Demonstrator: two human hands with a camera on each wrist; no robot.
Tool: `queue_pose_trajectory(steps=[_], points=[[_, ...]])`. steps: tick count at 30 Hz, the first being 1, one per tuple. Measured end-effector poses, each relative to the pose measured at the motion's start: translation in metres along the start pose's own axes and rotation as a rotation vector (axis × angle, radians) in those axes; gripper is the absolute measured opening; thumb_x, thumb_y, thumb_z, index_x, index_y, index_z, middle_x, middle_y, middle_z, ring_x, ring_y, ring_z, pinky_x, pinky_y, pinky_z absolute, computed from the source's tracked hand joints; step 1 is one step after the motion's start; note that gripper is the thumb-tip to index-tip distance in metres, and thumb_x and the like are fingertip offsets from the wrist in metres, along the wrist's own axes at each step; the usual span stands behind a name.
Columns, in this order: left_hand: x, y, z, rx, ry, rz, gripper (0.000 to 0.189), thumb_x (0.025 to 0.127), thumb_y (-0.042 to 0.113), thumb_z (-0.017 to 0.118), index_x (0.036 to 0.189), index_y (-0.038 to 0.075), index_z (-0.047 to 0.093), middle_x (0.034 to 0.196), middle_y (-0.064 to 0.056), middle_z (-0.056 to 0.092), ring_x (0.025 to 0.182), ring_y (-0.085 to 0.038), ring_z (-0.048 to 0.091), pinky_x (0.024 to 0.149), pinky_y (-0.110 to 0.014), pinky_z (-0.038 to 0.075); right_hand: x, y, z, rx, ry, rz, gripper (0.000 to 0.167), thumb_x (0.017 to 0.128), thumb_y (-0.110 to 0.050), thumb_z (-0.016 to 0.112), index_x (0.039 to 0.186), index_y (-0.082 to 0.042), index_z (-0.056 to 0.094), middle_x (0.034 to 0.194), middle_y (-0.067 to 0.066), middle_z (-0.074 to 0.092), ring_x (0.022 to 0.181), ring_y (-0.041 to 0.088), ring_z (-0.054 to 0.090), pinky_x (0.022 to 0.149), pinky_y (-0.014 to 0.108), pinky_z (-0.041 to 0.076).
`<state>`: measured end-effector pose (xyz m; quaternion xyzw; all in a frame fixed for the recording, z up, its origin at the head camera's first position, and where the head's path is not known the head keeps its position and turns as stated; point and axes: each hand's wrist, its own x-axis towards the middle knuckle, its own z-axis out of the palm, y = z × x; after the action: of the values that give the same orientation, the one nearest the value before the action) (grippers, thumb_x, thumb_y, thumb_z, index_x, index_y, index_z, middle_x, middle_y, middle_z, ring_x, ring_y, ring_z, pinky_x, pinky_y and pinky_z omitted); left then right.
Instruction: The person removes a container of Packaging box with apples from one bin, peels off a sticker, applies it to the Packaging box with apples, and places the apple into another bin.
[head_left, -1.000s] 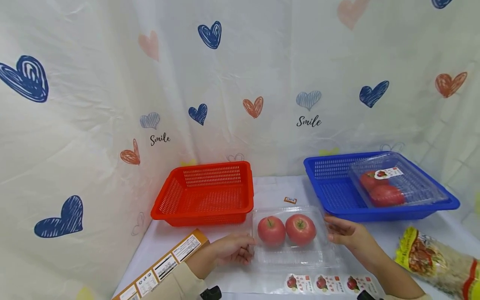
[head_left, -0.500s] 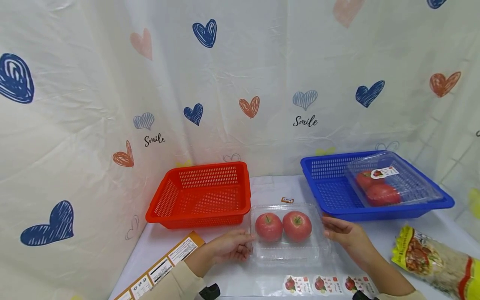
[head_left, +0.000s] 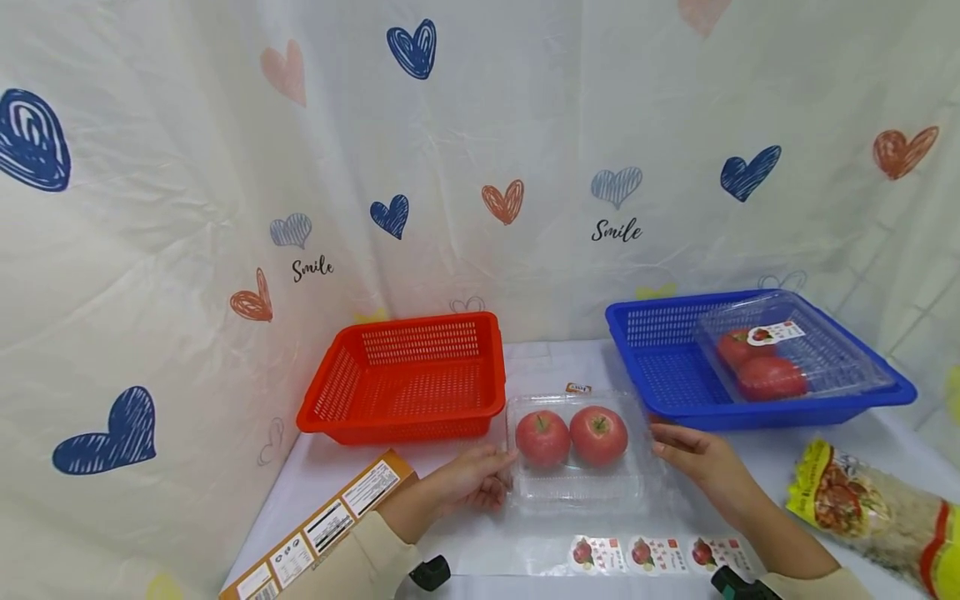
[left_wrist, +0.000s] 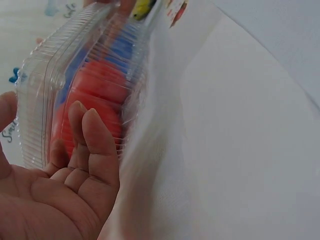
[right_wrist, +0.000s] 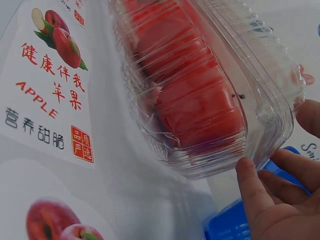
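Observation:
A clear plastic clamshell box (head_left: 577, 483) with two red apples (head_left: 598, 436) inside lies between my hands, its lid down over them. My left hand (head_left: 472, 481) holds the box's left side, some fingers curled beside its wall in the left wrist view. On the opposite side my right hand (head_left: 701, 462) pinches the rim near a corner. In the right wrist view the thumb (right_wrist: 309, 118) lies at the rim, with fingers against the wall below. A strip of apple stickers (head_left: 658, 556) lies on the table in front of the box.
A red basket (head_left: 405, 427) stands back left. The blue basket (head_left: 757, 414), back right, bears another apple box (head_left: 840, 358) with a sticker. An orange carton (head_left: 326, 527) lies left, a yellow-ended food bag (head_left: 873, 508) right. A small orange packet (head_left: 578, 388) lies behind the box.
Both hands stay at the sides of the box, and the box hardly moves. The camera view shifts slightly.

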<state>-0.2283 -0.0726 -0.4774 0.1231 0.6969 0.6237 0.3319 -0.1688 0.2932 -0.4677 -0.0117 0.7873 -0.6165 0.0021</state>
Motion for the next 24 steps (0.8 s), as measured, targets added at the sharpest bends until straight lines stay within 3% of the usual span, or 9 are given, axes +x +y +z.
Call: queue_pose_trajectory(steps=[6, 10, 14, 18, 22, 24], points=[[0.003, 0.002, 0.001, 0.011, 0.026, -0.013, 0.046, 0.094, 0.046, 0.061, 0.104, 0.003, 0.05, 0.077, -0.007, 0.059, 0.062, -0.016, 0.058, 0.059, -0.025, 0.053, -0.001, -0.001, -0.002, -0.038, 0.007, 0.01, 0.052, 0.096, -0.025, 0.063, 0.134, 0.008, 0.051, 0.136, 0.023, 0.051, 0.1, -0.007, 0.055, 0.081, 0.02, 0.048], [0.0, 0.002, 0.004, 0.028, 0.034, -0.003, 0.045, 0.098, 0.048, 0.051, 0.102, 0.003, 0.052, 0.08, -0.007, 0.06, 0.065, -0.018, 0.06, 0.062, -0.031, 0.056, -0.002, -0.002, -0.004, -0.067, -0.006, 0.033, 0.055, 0.096, -0.028, 0.063, 0.136, 0.007, 0.05, 0.143, 0.025, 0.043, 0.099, -0.006, 0.054, 0.082, 0.023, 0.05], [-0.01, 0.0, 0.006, 0.004, 0.072, -0.004, 0.057, 0.1, 0.057, 0.036, 0.107, 0.003, 0.052, 0.084, -0.009, 0.061, 0.075, -0.024, 0.066, 0.071, -0.041, 0.057, -0.006, -0.002, -0.008, -0.096, -0.051, 0.012, 0.054, 0.097, -0.028, 0.061, 0.137, 0.007, 0.049, 0.145, 0.027, 0.04, 0.099, 0.0, 0.057, 0.081, 0.027, 0.052], [-0.026, -0.004, 0.01, 0.008, 0.149, -0.001, 0.069, 0.099, 0.062, 0.03, 0.117, -0.002, 0.049, 0.089, -0.012, 0.066, 0.081, -0.028, 0.067, 0.076, -0.042, 0.057, -0.016, 0.0, -0.016, -0.109, -0.138, -0.034, 0.051, 0.099, -0.023, 0.058, 0.136, 0.011, 0.047, 0.14, 0.031, 0.044, 0.1, 0.002, 0.06, 0.08, 0.029, 0.054], [-0.04, -0.011, 0.019, 0.106, 0.19, 0.021, 0.067, 0.103, 0.055, 0.024, 0.106, -0.005, 0.054, 0.087, -0.01, 0.068, 0.079, -0.024, 0.066, 0.075, -0.037, 0.056, -0.026, 0.001, -0.025, -0.121, -0.227, -0.05, 0.051, 0.101, -0.021, 0.054, 0.136, 0.015, 0.044, 0.133, 0.033, 0.049, 0.103, 0.004, 0.061, 0.081, 0.032, 0.055], [-0.047, -0.016, 0.024, 0.24, 0.192, 0.051, 0.059, 0.104, 0.048, 0.03, 0.098, -0.002, 0.059, 0.085, -0.006, 0.067, 0.078, -0.019, 0.063, 0.074, -0.035, 0.054, -0.03, 0.001, -0.028, -0.14, -0.265, -0.061, 0.049, 0.101, -0.019, 0.053, 0.134, 0.017, 0.044, 0.129, 0.033, 0.053, 0.103, 0.009, 0.063, 0.08, 0.032, 0.055]])
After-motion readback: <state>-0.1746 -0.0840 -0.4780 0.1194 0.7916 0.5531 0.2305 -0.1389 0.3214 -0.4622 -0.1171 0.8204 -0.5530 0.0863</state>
